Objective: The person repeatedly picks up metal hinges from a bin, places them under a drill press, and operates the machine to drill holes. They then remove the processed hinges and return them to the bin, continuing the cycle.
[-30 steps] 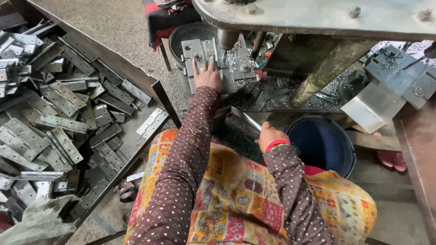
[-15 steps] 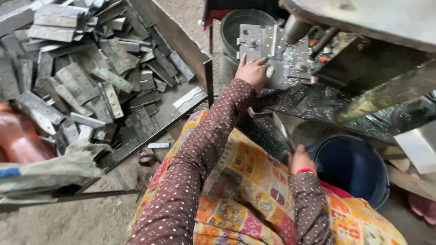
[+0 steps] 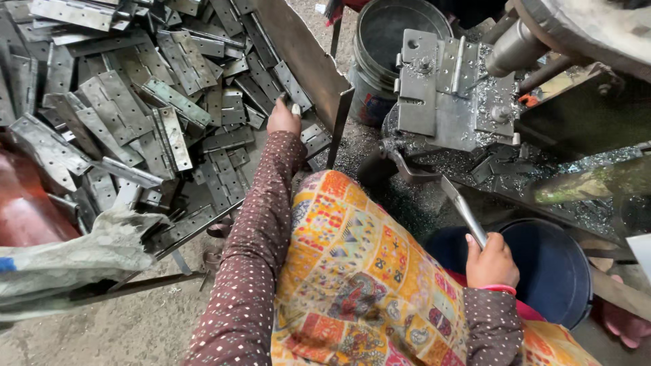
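Head view: we record the right hand [image 3: 491, 261] closed around the metal lever handle [image 3: 463, 211], which runs up to the press fixture [image 3: 453, 91]. The left hand [image 3: 283, 118] reaches into the heap of metal hinge plates [image 3: 135, 102] in the tray; its fingers appear curled on a plate, though we cannot tell if one is gripped. A dark blue bucket [image 3: 549, 264] sits just beside the right hand
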